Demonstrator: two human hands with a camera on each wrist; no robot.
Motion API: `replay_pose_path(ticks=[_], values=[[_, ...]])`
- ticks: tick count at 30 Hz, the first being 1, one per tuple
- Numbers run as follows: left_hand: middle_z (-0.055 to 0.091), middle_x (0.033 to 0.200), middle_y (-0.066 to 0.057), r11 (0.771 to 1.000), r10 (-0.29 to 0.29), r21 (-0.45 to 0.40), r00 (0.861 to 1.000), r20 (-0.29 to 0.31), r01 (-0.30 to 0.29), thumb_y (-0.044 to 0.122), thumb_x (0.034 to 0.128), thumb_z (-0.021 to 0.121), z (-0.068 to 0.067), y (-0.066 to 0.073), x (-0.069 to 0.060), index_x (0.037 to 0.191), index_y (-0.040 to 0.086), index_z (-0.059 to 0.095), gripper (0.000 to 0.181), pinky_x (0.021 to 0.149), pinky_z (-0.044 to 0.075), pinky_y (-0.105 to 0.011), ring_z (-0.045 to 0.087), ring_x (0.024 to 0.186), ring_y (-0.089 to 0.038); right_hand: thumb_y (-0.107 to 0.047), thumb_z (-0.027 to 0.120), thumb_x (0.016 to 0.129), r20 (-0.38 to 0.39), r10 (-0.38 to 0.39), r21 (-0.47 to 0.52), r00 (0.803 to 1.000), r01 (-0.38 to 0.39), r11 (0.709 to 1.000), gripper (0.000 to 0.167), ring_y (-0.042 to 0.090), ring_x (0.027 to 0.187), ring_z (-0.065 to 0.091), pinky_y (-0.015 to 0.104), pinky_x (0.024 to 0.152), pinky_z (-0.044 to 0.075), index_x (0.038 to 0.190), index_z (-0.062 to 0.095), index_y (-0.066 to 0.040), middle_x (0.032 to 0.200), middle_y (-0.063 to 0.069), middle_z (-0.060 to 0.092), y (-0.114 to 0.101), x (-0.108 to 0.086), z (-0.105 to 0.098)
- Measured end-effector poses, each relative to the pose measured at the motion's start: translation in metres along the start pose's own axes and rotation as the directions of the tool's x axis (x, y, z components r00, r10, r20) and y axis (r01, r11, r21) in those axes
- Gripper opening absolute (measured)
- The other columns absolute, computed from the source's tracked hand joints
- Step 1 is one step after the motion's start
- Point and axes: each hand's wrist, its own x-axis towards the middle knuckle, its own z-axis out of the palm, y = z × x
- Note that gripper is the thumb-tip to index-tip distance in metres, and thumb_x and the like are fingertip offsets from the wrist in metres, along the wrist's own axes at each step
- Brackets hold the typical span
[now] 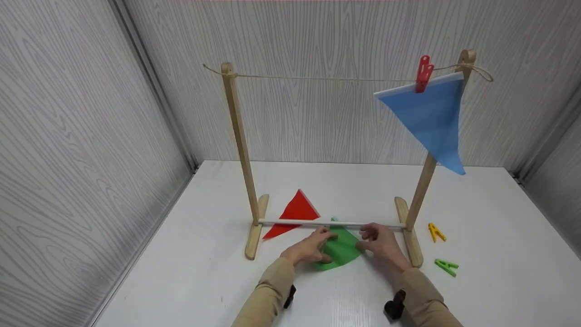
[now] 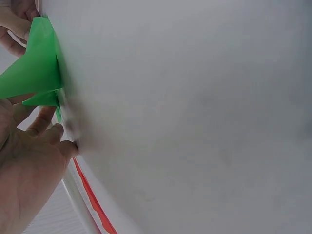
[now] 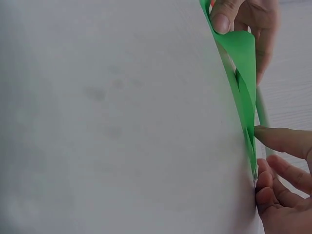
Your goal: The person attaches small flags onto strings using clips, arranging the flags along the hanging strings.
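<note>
A green triangular flag lies on the table, its near part bulging up in the wrist views. My left hand rests on its left side, thumb and fingers spread apart. At the flag's right corner, the thumb of my right hand touches the edge, while the other fingers bend beside the crossbar. A blue triangular flag hangs from the string at the right, with a red clothespin on its white top edge. A red triangular flag lies under the crossbar, left of the green one.
The wooden stand has a left post, a right post and a white crossbar low between them. Right of the stand, a yellow clothespin and a green clothespin lie on the table. Wood-patterned panels surround the table.
</note>
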Motion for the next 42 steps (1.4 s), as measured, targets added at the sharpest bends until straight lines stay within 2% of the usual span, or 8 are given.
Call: replay_pose_path(ticks=[15,23,31,37,42], values=[[0.034,0.152,-0.004,0.999,-0.034,-0.024,0.999,-0.021,0.033,0.019,0.0916,0.074,0.0,-0.001,0.0,0.149,0.019,0.047,0.063,0.119,0.036,-0.051,0.037,0.14,-0.025,0.004,0.071,0.082,0.03,0.001,0.004,1.0,-0.001,1.0,0.036,0.016,0.081,0.054,0.023,0.067,0.042,0.118,0.064,0.006,0.093,0.014,0.069,-0.001,0.002,0.001],[0.029,0.16,-0.005,1.0,0.002,-0.007,1.0,-0.027,-0.002,0.02,0.0905,0.074,-0.001,-0.003,-0.001,0.15,0.02,0.045,0.066,0.123,0.03,-0.051,0.028,0.15,-0.024,0.011,0.063,0.082,0.006,-0.013,0.036,1.0,0.013,0.999,0.037,0.014,0.078,0.057,0.02,0.065,0.045,0.118,0.065,0.007,0.092,0.016,0.07,0.003,0.003,0.002],[0.035,0.154,-0.01,0.996,0.085,-0.011,0.994,-0.066,-0.086,0.02,0.0899,0.076,-0.002,-0.007,0.001,0.149,0.009,0.046,0.067,0.123,0.031,-0.049,0.033,0.148,-0.028,0.013,0.059,0.084,-0.008,-0.002,0.096,1.0,0.002,0.995,0.036,0.015,0.078,0.057,0.019,0.062,0.044,0.12,0.065,0.007,0.095,0.02,0.071,0.002,0.0,0.0],[0.036,0.155,-0.011,0.995,0.096,-0.027,0.992,-0.081,-0.098,0.027,0.092,0.074,-0.003,-0.01,0.001,0.15,0.01,0.045,0.066,0.123,0.031,-0.05,0.034,0.148,-0.029,0.011,0.059,0.083,-0.007,-0.022,0.117,1.0,0.023,0.993,0.036,0.013,0.075,0.055,0.019,0.062,0.044,0.119,0.065,0.008,0.091,0.018,0.069,0.006,0.0,-0.002],[0.036,0.159,-0.01,0.994,0.077,-0.067,0.993,-0.094,-0.083,0.033,0.0947,0.07,-0.006,-0.013,0.0,0.152,0.013,0.043,0.066,0.123,0.03,-0.052,0.032,0.15,-0.029,0.007,0.061,0.085,0.012,-0.029,0.143,1.0,0.027,0.989,0.036,0.009,0.073,0.053,0.019,0.062,0.043,0.12,0.064,0.008,0.088,0.012,0.066,0.011,0.002,-0.004]])
